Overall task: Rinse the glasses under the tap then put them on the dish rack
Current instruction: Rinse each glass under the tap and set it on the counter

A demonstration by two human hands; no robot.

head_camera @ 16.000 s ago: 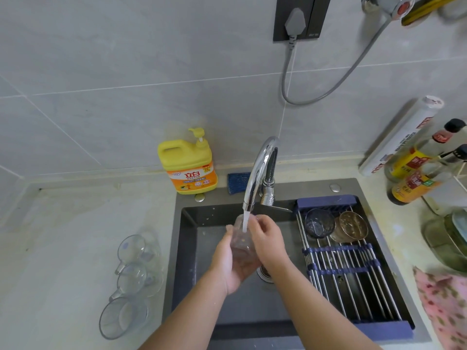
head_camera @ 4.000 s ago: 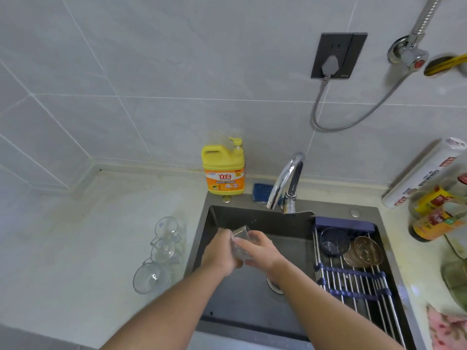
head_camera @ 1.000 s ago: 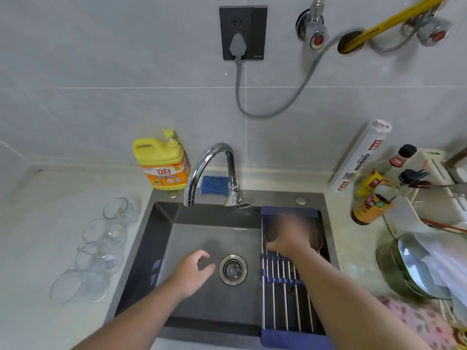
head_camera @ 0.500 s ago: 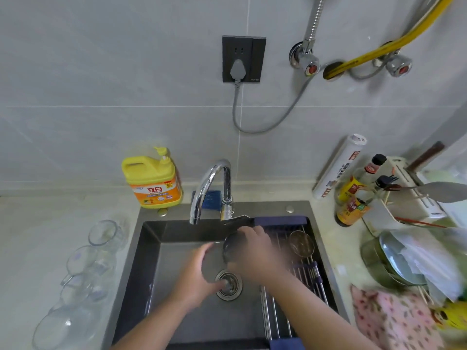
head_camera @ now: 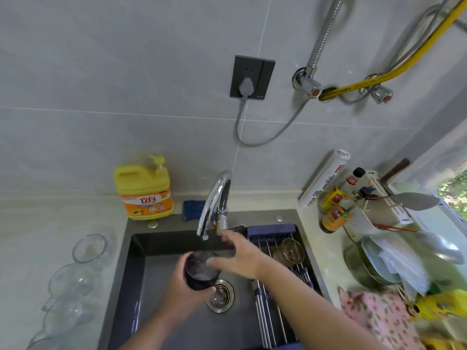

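Observation:
My left hand (head_camera: 180, 298) is wrapped around a dark tinted glass (head_camera: 200, 270), holding it upright over the sink (head_camera: 141, 251), just below the spout of the chrome tap (head_camera: 214, 198). No water runs from the spout. My right hand (head_camera: 240, 256) is open above the glass, its fingertips stretched up to the tap's base and lever. On the blue-ended dish rack (head_camera: 271, 231) across the sink's right side lies a brown glass (head_camera: 292, 250). Several clear glasses (head_camera: 89, 247) lie on the counter left of the sink.
A yellow detergent jug (head_camera: 144, 189) and a blue sponge (head_camera: 192, 209) stand behind the sink. Sauce bottles (head_camera: 336, 213), a foil roll (head_camera: 324, 181), a utensil holder and a pot (head_camera: 374, 263) crowd the right counter. The drain (head_camera: 221, 296) lies below the glass.
My right hand took the dark glass off the rack and passed it to my left hand. The right hand has now let go and moved up to the tap.

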